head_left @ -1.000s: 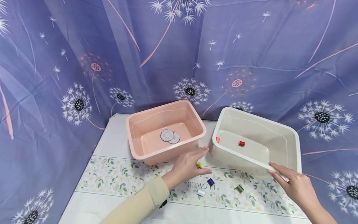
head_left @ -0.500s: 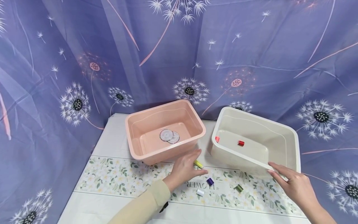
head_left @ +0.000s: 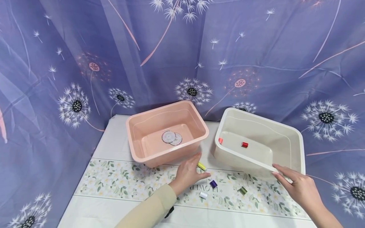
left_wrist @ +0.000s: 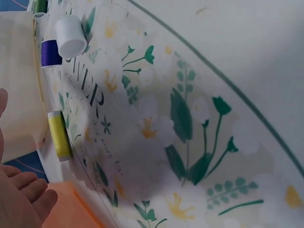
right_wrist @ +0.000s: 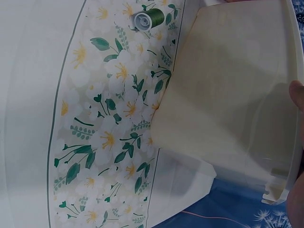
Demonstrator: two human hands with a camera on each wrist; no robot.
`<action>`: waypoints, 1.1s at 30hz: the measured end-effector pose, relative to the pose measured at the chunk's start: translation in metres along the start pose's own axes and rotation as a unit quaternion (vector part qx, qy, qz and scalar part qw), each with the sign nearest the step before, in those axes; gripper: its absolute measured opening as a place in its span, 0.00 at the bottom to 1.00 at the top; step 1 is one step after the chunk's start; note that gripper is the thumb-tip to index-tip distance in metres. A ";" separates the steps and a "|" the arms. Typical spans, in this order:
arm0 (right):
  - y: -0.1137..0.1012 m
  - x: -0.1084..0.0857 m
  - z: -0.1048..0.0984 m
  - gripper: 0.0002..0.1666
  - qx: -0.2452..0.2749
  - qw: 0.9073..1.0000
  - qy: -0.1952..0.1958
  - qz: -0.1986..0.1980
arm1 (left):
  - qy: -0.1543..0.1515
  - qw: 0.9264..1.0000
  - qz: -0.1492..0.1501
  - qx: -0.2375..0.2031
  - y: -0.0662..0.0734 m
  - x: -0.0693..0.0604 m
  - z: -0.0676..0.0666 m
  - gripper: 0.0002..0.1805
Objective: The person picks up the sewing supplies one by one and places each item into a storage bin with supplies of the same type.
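Note:
My left hand [head_left: 186, 174] hovers over the table beside a yellow thread spool [head_left: 201, 167], thumb and fingers spread apart and holding nothing. In the left wrist view the yellow spool lies just past the fingertips [left_wrist: 45, 202]. My right hand [head_left: 303, 188] pinches the near rim of a white plastic bin [head_left: 256, 160], thumb outside and fingers over the edge. Inside that bin lie a red spool [head_left: 244, 144] and a coral spool [head_left: 220, 141], the latter partly hidden by the rim. Purple [head_left: 213, 184], white [head_left: 203, 195] and green [head_left: 242, 190] spools lie on the table.
Left of the white bin stands a pink bin [head_left: 171, 155] with two overlapping round pin wheels [head_left: 169, 136] in it. A flower-printed cloth [head_left: 114, 180] covers the table. Behind everything hangs a purple dandelion-print curtain [head_left: 159, 79].
My left hand has drawn back a little to the left, and more of the yellow spool shows. My right hand stays on the white bin's rim. The head view has shifted slightly.

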State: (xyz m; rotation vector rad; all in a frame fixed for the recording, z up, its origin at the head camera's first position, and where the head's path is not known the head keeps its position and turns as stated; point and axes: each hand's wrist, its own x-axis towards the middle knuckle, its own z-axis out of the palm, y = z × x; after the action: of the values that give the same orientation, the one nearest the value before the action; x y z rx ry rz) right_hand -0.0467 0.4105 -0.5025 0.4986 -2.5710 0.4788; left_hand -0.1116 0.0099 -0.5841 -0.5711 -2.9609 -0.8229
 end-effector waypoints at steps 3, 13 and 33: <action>0.000 0.000 0.000 0.22 0.000 1.000 -0.001 0.001 | -0.001 1.000 -0.017 -0.005 -0.001 0.000 0.003 0.57; 0.001 0.000 0.000 0.22 -0.003 1.000 0.003 -0.001 | -0.007 0.999 -0.040 -0.014 -0.006 0.003 0.013 0.55; -0.001 0.000 0.000 0.21 -0.006 1.000 0.001 0.005 | -0.017 0.998 -0.060 -0.012 -0.006 0.004 0.030 0.51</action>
State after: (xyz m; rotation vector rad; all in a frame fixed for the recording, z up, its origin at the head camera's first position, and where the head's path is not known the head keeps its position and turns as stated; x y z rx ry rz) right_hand -0.0467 0.4098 -0.5024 0.4814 -2.5743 0.4656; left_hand -0.1149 0.0217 -0.6122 -0.4154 -3.0449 -0.8670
